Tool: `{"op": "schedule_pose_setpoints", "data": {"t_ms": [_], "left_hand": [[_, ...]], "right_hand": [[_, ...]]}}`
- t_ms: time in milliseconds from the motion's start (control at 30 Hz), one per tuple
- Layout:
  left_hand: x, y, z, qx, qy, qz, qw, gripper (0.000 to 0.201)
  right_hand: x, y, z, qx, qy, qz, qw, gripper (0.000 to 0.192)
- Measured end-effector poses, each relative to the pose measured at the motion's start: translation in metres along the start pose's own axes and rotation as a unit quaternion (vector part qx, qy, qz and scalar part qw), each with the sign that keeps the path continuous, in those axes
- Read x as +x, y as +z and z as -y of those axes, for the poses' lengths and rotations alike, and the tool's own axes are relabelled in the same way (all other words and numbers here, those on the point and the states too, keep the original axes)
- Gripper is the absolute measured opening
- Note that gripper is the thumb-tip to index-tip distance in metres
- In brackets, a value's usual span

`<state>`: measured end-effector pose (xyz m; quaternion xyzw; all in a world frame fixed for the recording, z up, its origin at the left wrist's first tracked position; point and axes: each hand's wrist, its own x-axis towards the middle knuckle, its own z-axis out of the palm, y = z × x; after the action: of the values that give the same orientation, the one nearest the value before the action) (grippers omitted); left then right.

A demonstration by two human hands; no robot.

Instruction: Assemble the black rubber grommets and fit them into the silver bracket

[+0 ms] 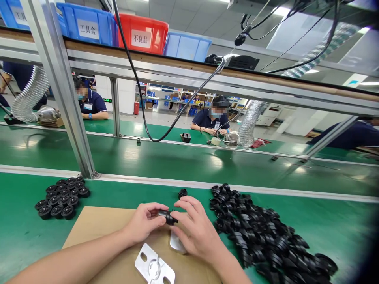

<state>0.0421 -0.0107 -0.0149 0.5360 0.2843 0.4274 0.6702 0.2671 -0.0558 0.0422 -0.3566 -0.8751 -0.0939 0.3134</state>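
My left hand (145, 223) and my right hand (195, 228) meet over a brown cardboard sheet (97, 227) and together pinch a small black plastic part (167, 216) between their fingertips. A flat silver metal plate with slots (154, 268) lies on the cardboard just below my hands. Another pale metal piece (175, 242) shows partly under my right hand. One single black part (182, 193) sits on the green mat beyond my fingers.
A neat cluster of several black round parts (62, 197) lies left; a big loose pile of black parts (260, 232) lies right. An aluminium post (71, 114) rises at left. Beyond run a green conveyor (177, 157), seated workers, hanging cables, and bins on a shelf (142, 33).
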Motion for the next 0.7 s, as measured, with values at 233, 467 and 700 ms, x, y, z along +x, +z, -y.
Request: {"op": "schedule_pose_setpoints", "data": {"t_ms": [233, 467, 700], "left_hand": [[-0.001, 0.000, 0.000, -0.008, -0.015, 0.003, 1.000, 0.047], [-0.005, 0.008, 0.000, -0.031, -0.024, 0.022, 0.999, 0.043], [-0.002, 0.004, -0.001, -0.044, 0.002, -0.002, 0.999, 0.048]], "right_hand": [[0.005, 0.006, 0.004, -0.037, -0.019, 0.005, 0.999, 0.017], [0.003, 0.008, 0.002, 0.039, 0.058, -0.015, 0.997, 0.015], [-0.001, 0.005, 0.003, 0.084, 0.082, 0.035, 0.992, 0.015]]}}
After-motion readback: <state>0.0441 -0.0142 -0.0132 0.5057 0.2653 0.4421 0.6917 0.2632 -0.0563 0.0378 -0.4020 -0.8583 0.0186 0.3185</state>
